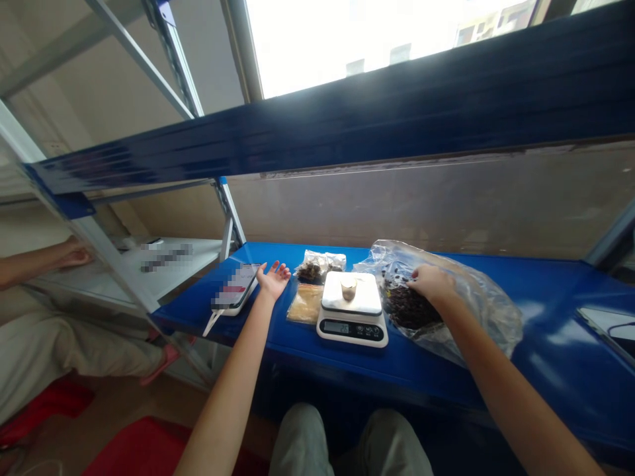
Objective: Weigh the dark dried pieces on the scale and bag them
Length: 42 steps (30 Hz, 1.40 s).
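My left hand [274,281] is palm up with its fingers apart and nothing in it, just right of a phone [235,287] lying on a white block with a cable. My right hand [430,284] reaches into a clear plastic bag [489,311], fingertips pinched together at a heap of dark seed-like pieces [409,305]; what they grip is hidden. Between the hands stands a white kitchen scale [353,307] with its display lit. A small metallic cup [348,286] rests on its plate; its contents cannot be made out.
Left of the scale lies a flat bag of tan material [305,303]; behind it is a clear bag with brown bits [320,264]. A blue shelf beam [317,135] crosses above the blue shelf. A tablet-like device [610,330] lies far right. Another person's hand [74,252] shows at far left.
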Motion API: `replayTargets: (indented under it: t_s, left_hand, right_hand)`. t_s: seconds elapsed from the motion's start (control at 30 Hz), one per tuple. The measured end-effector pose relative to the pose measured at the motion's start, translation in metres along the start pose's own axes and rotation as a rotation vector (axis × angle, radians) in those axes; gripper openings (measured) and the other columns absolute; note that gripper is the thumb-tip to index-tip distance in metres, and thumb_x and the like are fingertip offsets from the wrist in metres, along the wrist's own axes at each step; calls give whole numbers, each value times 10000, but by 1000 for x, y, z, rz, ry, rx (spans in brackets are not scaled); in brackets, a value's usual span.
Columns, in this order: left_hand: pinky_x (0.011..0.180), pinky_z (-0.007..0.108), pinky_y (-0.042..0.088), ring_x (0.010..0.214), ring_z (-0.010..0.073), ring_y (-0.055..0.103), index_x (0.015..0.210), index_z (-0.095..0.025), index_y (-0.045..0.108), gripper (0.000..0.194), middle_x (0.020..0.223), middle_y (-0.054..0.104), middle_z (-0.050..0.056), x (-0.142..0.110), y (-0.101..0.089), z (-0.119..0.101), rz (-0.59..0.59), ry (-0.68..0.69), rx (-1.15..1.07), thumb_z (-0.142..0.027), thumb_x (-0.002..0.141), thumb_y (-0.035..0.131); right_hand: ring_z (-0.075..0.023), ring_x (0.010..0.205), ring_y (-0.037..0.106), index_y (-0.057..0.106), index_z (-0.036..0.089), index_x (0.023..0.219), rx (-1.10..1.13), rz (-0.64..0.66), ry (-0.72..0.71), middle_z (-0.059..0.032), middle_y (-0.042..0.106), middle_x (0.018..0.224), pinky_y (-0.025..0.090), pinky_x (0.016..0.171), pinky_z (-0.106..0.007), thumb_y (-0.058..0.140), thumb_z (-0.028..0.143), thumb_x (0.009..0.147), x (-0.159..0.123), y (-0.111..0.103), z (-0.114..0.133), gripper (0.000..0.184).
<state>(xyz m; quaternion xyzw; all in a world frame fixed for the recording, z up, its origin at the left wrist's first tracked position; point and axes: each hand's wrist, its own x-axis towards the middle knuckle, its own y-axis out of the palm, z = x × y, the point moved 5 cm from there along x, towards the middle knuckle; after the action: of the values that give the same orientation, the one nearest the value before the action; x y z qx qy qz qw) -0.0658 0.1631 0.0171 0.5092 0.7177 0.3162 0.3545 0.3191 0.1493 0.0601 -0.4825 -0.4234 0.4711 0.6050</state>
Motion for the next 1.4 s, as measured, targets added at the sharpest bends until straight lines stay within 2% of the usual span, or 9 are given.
replayTargets:
  t_s: [0.2,0.47,0.87,1.27,1.4]
  left_hand:
    - [506,287,397,517,172,507,706,-156,521,248,615,531,68,3,-2,-1,7,0,2,-332,796,372]
    - [515,286,395,526,169,504,710,-159,517,238,623,533,67,6,-4,-2,-17,5,12,-328,791,369]
    - [504,288,398,513,173,509,699,-158,519,249,612,535,68,1,0,-2,-16,-2,22,-326,796,363]
    - [507,282,401,521,167,510,699,-157,520,220,614,535,64,2,0,-2,-8,-2,30,-297,787,374]
    - [506,281,400,520,165,505,702,-157,518,213,610,532,62,1,1,-2,-17,-4,33,-282,787,368]
  right_hand:
    - [-296,953,623,712,145,955,77,3,-21,-149,689,982,471,729,-325,601,175,721,11,10,-4,261]
    - [-232,886,647,721,157,910,130,11,-26,-97,715,921,453,673,-259,601,175,705,14,11,-7,238]
    - [-215,813,652,710,138,906,288,-218,-128,-98,723,871,428,624,-244,628,256,725,10,-3,-5,230]
    - [-223,838,650,713,156,907,325,-211,-94,-84,723,889,423,605,-249,644,267,714,7,-9,-7,233]
    - [-220,824,650,715,153,898,305,-142,-91,-81,722,876,423,603,-250,662,262,698,9,-4,-8,234]
